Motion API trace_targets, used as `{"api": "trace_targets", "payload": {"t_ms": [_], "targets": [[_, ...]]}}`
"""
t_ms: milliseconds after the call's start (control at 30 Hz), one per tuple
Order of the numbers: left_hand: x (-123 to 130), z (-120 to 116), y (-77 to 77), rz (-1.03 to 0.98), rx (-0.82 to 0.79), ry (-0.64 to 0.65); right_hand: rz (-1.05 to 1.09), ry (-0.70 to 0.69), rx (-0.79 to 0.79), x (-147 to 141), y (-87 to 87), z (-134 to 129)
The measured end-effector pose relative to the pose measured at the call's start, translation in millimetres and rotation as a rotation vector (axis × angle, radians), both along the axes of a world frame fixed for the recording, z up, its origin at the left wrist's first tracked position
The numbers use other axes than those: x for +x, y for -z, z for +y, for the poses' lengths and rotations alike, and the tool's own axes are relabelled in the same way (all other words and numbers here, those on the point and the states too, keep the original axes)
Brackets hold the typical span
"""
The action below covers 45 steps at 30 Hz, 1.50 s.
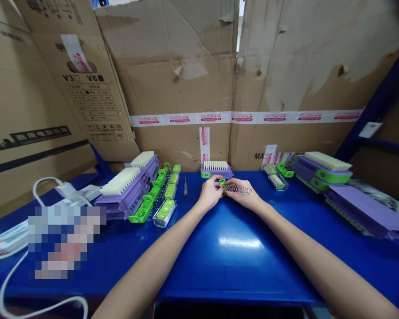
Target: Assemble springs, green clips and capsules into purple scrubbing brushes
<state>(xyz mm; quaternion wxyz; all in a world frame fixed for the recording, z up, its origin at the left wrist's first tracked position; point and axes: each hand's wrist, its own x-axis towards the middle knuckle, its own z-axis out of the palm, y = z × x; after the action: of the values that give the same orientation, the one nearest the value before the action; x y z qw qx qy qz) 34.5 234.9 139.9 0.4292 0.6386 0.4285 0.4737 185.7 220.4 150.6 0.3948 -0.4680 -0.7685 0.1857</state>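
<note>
Over the middle of the blue table, my left hand (210,195) is closed on a small green plastic bracket (222,182). My right hand (251,197) pinches a metal coil spring (238,189), which stretches rightward from the green bracket across its fingers. Both sets of fingertips meet around the bracket; whether the spring is hooked into it cannot be made out. Just behind the hands sits a purple brush head (217,169) with cream bristles facing up and a green end piece.
Purple brush heads (121,195), a row of green brackets (142,210), springs and clear-cased green parts (165,213) lie left, beside a screwdriver (185,187). More brush parts (322,170) lie right. White cables (11,274) and a power strip run at far left. Cardboard (182,88) walls the back.
</note>
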Motion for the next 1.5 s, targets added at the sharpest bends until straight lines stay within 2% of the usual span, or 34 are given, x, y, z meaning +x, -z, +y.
{"api": "trace_targets", "payload": {"t_ms": [167,400,800,1000,1100,1267,1500], "targets": [[0.1,-0.4,-0.7,-0.017,0.006,0.011,0.060,0.005,0.128,-3.4,-2.5,-1.2],[0.5,-0.9,-2.1,-0.013,0.011,0.020,0.144,0.007,0.014,-5.2,0.9,-0.8],[-3.0,1.4,-6.1,0.081,0.044,0.045,0.118,0.036,0.058,-6.3,4.9,0.9],[-2.0,-1.0,-6.8,0.142,0.103,-0.031,0.177,0.077,0.067,-6.7,5.4,3.8],[1.2,-1.8,-5.3,0.083,0.071,-0.047,0.167,0.088,0.058,-6.3,3.0,3.3],[4.8,-0.9,-5.7,-0.098,-0.076,-0.029,0.072,0.051,0.115,-7.8,-0.1,0.0],[1.7,-1.8,-8.4,-0.197,-0.149,0.014,0.139,0.036,0.028,-9.2,5.2,0.6]]}}
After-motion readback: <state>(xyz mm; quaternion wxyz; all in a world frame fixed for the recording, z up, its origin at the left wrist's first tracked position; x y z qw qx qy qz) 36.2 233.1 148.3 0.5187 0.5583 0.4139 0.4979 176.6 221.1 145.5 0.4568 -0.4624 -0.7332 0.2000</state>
